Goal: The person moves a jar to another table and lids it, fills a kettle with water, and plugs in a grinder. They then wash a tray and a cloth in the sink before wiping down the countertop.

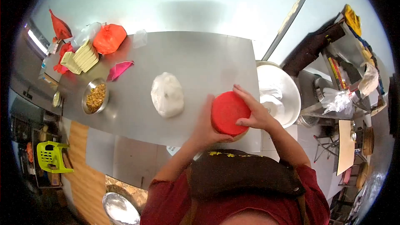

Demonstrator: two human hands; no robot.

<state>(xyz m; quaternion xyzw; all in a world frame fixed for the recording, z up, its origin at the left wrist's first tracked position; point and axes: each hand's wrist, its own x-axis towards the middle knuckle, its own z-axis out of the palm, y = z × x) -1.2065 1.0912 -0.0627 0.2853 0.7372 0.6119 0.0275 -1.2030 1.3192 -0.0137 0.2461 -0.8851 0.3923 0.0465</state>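
Note:
A round container with a red lid is between my two hands, close to my body at the table's front edge. My left hand, a little blurred, holds its left and near sides. Around the right side of the lid curves my right hand, its thumb lying on top. The container's body is mostly hidden under the lid. To the left of my hands, a white dough-like lump, seemingly covered in clear plastic, lies on the metal table.
A metal bowl of brownish chopped food stands at the left. Behind it are a pink cloth, stacked pale trays and a red bag. A white basin with white powder sits right of the table. Shelving stands further right.

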